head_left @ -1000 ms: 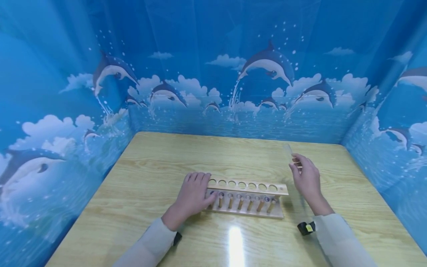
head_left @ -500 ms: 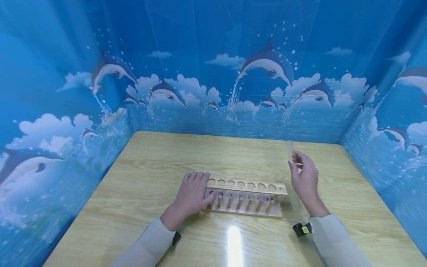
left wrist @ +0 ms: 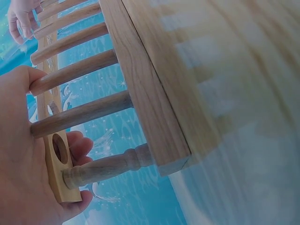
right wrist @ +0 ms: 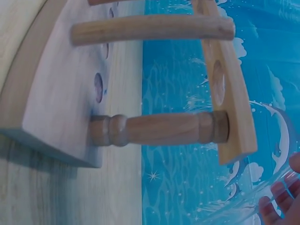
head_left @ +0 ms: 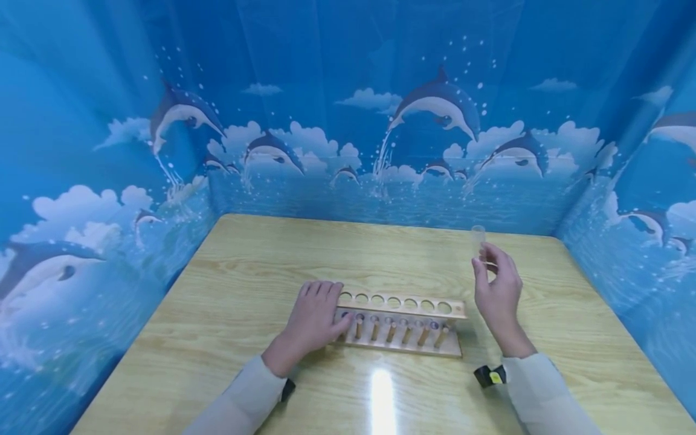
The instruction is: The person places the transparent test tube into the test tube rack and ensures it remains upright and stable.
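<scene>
A wooden test tube rack (head_left: 402, 303) stands on the table, with a row of round holes in its top rail and several upright pegs along its base. My left hand (head_left: 315, 317) grips the left end of its top rail; in the left wrist view the fingers (left wrist: 80, 146) show curled beneath the rail. Off the rack's right end, my right hand (head_left: 499, 290) pinches a clear test tube (head_left: 478, 235) between thumb and fingers. The tube's rim points up and away, and its lower part is hidden by the hand. Part of the clear tube (right wrist: 243, 202) shows low in the right wrist view.
The wood-grain table (head_left: 261, 254) carries the rack near its middle. Blue dolphin-printed curtains (head_left: 337, 109) hang behind it and at both sides. A bright light reflection (head_left: 383, 399) lies on the tabletop in front of the rack.
The test tube's rim has shifted slightly right and up in the head view, and the tube stands more upright. My left hand and the rack have stayed about where they were.
</scene>
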A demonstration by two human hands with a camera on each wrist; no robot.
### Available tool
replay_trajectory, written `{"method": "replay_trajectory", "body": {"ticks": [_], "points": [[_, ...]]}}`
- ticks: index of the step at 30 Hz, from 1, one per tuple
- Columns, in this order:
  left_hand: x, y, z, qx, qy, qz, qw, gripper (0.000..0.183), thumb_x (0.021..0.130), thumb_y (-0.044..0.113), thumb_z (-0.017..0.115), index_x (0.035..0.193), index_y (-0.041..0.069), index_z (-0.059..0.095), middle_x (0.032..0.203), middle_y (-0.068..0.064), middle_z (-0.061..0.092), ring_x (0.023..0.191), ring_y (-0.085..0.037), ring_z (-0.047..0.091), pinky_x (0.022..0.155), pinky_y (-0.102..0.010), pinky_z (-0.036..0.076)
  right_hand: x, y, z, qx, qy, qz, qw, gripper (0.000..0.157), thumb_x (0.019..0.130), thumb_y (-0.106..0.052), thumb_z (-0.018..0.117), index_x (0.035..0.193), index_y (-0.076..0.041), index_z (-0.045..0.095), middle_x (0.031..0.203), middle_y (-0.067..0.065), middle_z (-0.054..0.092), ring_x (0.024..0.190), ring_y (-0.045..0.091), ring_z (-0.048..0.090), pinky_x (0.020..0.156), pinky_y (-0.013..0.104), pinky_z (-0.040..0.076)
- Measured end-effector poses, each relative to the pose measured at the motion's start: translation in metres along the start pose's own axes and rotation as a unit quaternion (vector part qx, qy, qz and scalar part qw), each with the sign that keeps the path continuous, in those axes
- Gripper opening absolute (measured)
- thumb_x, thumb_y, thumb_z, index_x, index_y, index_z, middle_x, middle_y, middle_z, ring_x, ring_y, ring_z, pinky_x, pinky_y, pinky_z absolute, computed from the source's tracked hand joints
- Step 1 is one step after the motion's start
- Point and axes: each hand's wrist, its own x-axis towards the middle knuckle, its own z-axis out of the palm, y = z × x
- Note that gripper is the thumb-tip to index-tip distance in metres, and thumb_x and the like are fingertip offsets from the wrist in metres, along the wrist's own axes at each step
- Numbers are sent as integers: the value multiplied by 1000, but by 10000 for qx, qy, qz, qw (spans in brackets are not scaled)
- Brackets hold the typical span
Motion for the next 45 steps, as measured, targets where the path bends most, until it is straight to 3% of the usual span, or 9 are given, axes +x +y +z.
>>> {"method": "replay_trajectory", "body": {"ticks": [12,21,24,26,31,45], "points": [[1,1,-1,5,-111,-73,9999,65,93,52,50,137,5,48,129,-13,56,120,-31,50,108,-50,33,0,-11,1,318,505,-228,9980,30,89,6,63,118,10,60,100,22,62,94,35,59,84,10,45],[0,1,0,-34,-89,-95,9999,64,93,51,53,136,5,48,128,-13,56,120,-31,50,107,-49,34,-2,-27,1,511,653,-245,9963,30,87,12,61,117,13,59,102,24,60,95,37,58,85,10,44],[0,1,0,-45,-76,-101,9999,64,92,51,53,136,5,49,127,-14,57,120,-31,50,107,-49,34,-3,-29,1,506,674,-256,9961,31,87,14,60,118,15,58,103,24,59,96,31,58,86,10,44],[0,1,0,-43,-69,-106,9999,64,92,51,53,136,5,48,127,-13,57,120,-31,50,107,-49,34,-3,-22,2,571,703,-303,9954,31,87,14,61,118,14,58,104,25,59,98,21,59,87,10,45],[0,0,1,-18,-57,-108,9999,64,93,52,52,137,5,48,128,-13,56,120,-30,50,107,-49,33,-3,-29,1,790,817,-428,9926,31,85,17,61,116,14,58,103,26,59,100,2,55,87,11,46],[0,0,0,-61,-7,-45,10000,63,92,51,53,135,5,49,126,-13,57,119,-30,51,106,-49,34,-7,-38,0,1195,890,-588,9871,32,82,23,60,113,18,56,103,3,59,99,7,57,86,15,48]]}}
